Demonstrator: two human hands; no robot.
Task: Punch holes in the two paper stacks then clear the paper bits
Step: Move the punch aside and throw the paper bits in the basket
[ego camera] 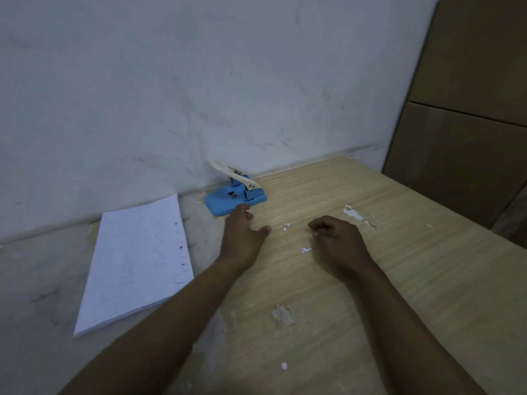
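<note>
Both hands are low over the bench (pixel 399 252), and each grip is different. On the left hand (pixel 242 238) the grip is released: the fingers (pixel 241 209) are stretched forward and a little spread, the thumb points to the right, and the fingertips reach the near edge of the blue hole punch (pixel 228 199); if they really touch it I cannot tell. On the right hand (pixel 335 238) the grip is curled inward, the fingers folded toward the palm with the knuckles up, and it is not clear if something small is pinched inside. The hole punch stands at the back of the bench, close to the white wall (pixel 199 81), with its pale lever lifted up. To the left of it, a stack of white paper (pixel 134 266) lies flat on the bench, a little turned, and small punched holes are visible along its right edge. I see only this one stack. Some small white paper bits (pixel 305 249) lie on the wood between the two hands, a few more bits (pixel 286 225) are a little further back, and one bit (pixel 284 366) lies near the front, between the forearms. On the wood surface there are also worn pale patches. At the right side, brown cardboard boxes (pixel 470 109) stand behind the bench.
</note>
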